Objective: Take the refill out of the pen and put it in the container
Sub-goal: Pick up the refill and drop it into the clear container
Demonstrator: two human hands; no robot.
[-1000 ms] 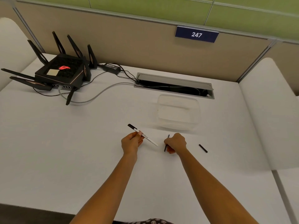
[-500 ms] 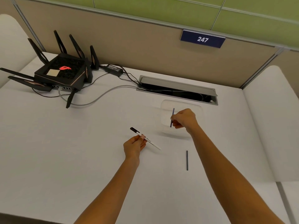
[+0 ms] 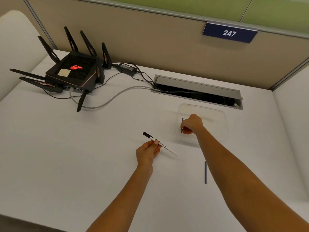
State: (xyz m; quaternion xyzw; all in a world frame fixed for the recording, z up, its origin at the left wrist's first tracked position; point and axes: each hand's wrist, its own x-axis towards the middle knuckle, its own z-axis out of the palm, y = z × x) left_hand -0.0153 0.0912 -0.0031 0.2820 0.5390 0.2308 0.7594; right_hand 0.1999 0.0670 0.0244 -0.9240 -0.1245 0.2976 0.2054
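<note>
Head view. A thin dark refill (image 3: pixel 182 125) is pinched upright in the fingers (image 3: pixel 185 130) of the right hand (image 3: pixel 192 124), held over the clear, shallow plastic container (image 3: pixel 217 113) near the far right edge of the white surface (image 3: pixel 83 164). The white pen barrel with black cap (image 3: pixel 158 144) is gripped in the left hand (image 3: pixel 147 152). A second dark stick (image 3: pixel 205 172) lies toward the near edge. Risk judged: released upright over the near wall, the refill could tip out onto the surface.

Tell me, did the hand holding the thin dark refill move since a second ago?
Yes. The right hand carried the thin dark refill away from the person, from the bare table to over the clear plastic container, toward the grey cable slot.
</note>
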